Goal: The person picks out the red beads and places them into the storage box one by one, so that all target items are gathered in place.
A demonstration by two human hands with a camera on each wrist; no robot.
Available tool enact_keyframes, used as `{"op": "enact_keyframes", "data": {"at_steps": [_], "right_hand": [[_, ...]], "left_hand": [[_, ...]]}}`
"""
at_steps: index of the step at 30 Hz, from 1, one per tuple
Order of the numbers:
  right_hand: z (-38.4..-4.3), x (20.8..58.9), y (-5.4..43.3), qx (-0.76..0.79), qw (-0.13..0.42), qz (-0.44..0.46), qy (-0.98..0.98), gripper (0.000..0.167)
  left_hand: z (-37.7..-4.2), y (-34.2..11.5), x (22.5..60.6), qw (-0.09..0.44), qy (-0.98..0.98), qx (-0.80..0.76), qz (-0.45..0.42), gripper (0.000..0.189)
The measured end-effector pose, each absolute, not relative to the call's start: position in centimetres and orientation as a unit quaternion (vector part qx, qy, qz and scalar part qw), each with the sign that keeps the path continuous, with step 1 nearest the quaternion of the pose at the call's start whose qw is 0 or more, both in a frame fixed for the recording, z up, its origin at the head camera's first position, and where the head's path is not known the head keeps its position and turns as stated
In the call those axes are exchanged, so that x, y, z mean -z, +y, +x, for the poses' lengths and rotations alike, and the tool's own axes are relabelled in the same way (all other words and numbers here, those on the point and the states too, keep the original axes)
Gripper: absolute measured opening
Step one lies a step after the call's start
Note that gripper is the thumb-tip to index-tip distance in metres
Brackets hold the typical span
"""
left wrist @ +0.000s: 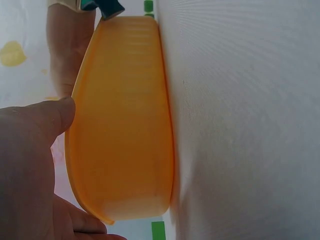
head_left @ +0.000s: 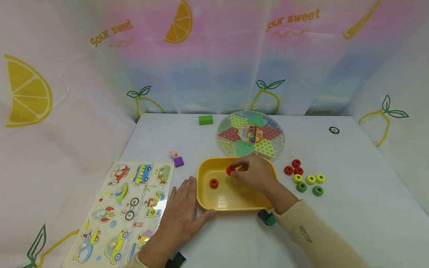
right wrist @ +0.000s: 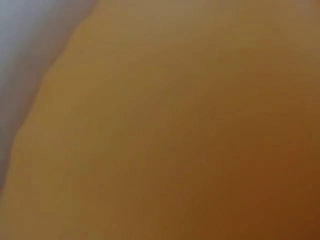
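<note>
1. Nearest the camera, my right sleeve (head_left: pixel 313 232) slants up toward the yellow tray (head_left: pixel 231 195), one tray lying between my hands.
2. Five red beads in all: one red bead (head_left: pixel 229 170) at my right fingertips, a second red bead (head_left: pixel 213 183) on the tray floor between my hands, and three loose red beads (head_left: pixel 288 170) right of my right hand.
3. Just nearer me than those three sit three yellow beads (head_left: pixel 310 179) and two green beads (head_left: pixel 317 191).
4. With my right hand (head_left: pixel 254 173) I pinch one bead between thumb and finger, within the tray's outline; I cannot tell whether it touches the floor.
5. My left hand (head_left: pixel 182 214) lies spread at the tray's left end, fingers nearly straight, thumb apart and touching the rim.
6. One picture board (head_left: pixel 137 191) lies left of my left hand, partly covered by it, leaving little room there.
7. Beyond that hand are one purple block (head_left: pixel 179 161), one small pink figure (head_left: pixel 173 154) touching or nearly touching it, and, farther off, one green block (head_left: pixel 206 120).
8. One round star-patterned board (head_left: pixel 250 134) lies beyond my right hand, close to the worktop's (head_left: pixel 362 208) far edge.
9. Widest room spreads right of the beads, with one black ring (head_left: pixel 334 130) far beyond.
</note>
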State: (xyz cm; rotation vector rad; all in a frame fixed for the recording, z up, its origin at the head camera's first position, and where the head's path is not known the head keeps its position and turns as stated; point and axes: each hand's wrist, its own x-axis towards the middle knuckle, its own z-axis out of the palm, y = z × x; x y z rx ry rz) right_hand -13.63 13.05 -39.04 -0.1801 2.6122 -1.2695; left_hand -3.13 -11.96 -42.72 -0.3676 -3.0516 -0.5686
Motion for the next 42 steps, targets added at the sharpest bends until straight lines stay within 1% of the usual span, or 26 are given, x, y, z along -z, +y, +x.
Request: {"op": "enact_keyframes", "data": {"at_steps": [3,5,10,16,23,26,30,32,34,36,39,42], "right_hand": [[-13.8,39.4,12.4,0.425,0.140,-0.060,0.892,0.015],[-13.9,39.6,12.0,0.421,0.143,-0.067,0.893,0.014],[-14.1,40.4,11.0,0.410,0.145,-0.072,0.898,0.019],[-14.0,41.3,10.1,0.395,0.157,-0.083,0.901,0.018],[-13.8,40.7,10.8,0.409,0.168,-0.051,0.896,0.019],[-13.5,39.8,12.6,0.434,0.145,-0.044,0.888,0.022],[-12.9,38.5,17.0,0.471,0.075,-0.037,0.878,0.025],[-12.5,38.2,19.7,0.483,0.046,-0.011,0.874,0.027],[-12.1,38.4,22.6,0.485,0.033,0.031,0.873,0.031],[-11.7,38.9,25.3,0.479,0.032,0.080,0.873,0.037],[-11.3,40.0,28.9,0.453,0.046,0.143,0.879,0.046],[-11.1,41.2,31.4,0.435,0.058,0.160,0.884,0.052]], "left_hand": [[-3.1,-11.9,42.7,0.005,-0.977,0.181,-0.116,0.112],[-3.2,-11.9,42.7,0.003,-0.977,0.182,-0.114,0.112],[-3.2,-11.9,42.7,-0.002,-0.977,0.181,-0.111,0.112],[-3.2,-12.0,42.7,-0.002,-0.978,0.177,-0.114,0.112],[-3.4,-12.1,42.7,0.017,-0.977,0.177,-0.119,0.112],[-3.5,-12.1,42.7,0.021,-0.976,0.178,-0.121,0.111],[-3.5,-12.0,42.8,0.024,-0.975,0.181,-0.125,0.110],[-3.5,-12.0,42.8,0.025,-0.975,0.181,-0.126,0.111],[-3.5,-12.0,42.9,0.026,-0.975,0.182,-0.125,0.110],[-3.5,-12.0,42.9,0.026,-0.975,0.183,-0.124,0.111],[-3.4,-12.0,43.0,0.023,-0.975,0.184,-0.122,0.111],[-3.3,-12.1,43.0,0.020,-0.975,0.185,-0.120,0.111]]}}
